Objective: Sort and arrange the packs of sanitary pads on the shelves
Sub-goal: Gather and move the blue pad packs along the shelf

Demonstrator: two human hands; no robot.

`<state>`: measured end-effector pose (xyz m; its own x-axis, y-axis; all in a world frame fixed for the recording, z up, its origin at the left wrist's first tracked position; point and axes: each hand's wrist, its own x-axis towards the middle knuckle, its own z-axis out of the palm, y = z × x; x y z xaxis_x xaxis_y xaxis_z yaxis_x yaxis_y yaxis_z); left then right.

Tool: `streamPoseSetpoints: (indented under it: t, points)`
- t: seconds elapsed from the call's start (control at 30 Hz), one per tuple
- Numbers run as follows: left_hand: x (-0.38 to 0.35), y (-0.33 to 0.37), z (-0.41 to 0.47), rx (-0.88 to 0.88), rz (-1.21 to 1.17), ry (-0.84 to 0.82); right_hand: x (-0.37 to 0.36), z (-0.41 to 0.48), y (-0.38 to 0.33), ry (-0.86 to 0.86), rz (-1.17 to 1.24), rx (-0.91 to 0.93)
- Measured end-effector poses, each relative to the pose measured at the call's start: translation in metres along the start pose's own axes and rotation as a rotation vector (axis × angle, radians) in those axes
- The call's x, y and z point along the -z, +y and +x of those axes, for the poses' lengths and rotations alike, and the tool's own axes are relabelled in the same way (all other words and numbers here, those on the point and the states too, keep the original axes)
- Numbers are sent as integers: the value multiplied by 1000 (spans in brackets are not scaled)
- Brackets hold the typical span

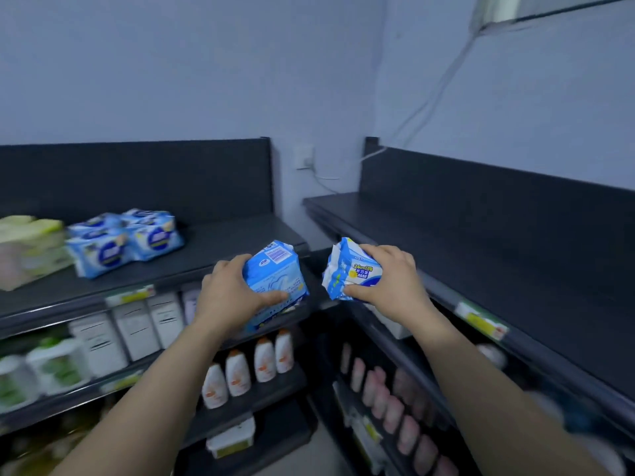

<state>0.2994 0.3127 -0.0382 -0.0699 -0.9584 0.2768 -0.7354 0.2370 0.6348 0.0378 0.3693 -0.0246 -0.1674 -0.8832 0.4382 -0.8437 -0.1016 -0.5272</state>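
Blue plastic film covers both packs in hand, and slick film is the main risk. The left hand (228,293) clasps a blue pack (275,273) over the right-hand end of the upper shelf (220,242), thumb across its face. A second pack may be under it, but that is unclear. The right hand (388,283) grips a blue-and-white pack (347,269) just past that same end of the shelf, over the gap in the corner. If either grip slackens there, I judge the pack would drop past the shelf's edge onto the white bottles (251,365) on a tier below it. Mis-sorting is the other danger: the packs look alike, and the stacked blue packs (127,240) further left on the shelf are too blurred to match by label. The right-hand pack reads "24cm日用" with a "10" above it; the smaller characters beneath are too fine to read. The left-hand pack shows a striped barcode panel and a small logo I cannot read, so it may end up shelved back-side out. The price tag (130,295) on the shelf's front lip is unreadable.
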Motion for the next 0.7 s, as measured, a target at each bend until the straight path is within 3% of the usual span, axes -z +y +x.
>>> streamPoseSetpoints:
  t: [0.37, 0.7]
  points:
    - [85, -121, 9, 311, 136, 216, -145, 77, -107, -227, 123, 236]
    - [110, -178, 71, 487, 247, 337, -240, 163, -147, -314, 142, 410]
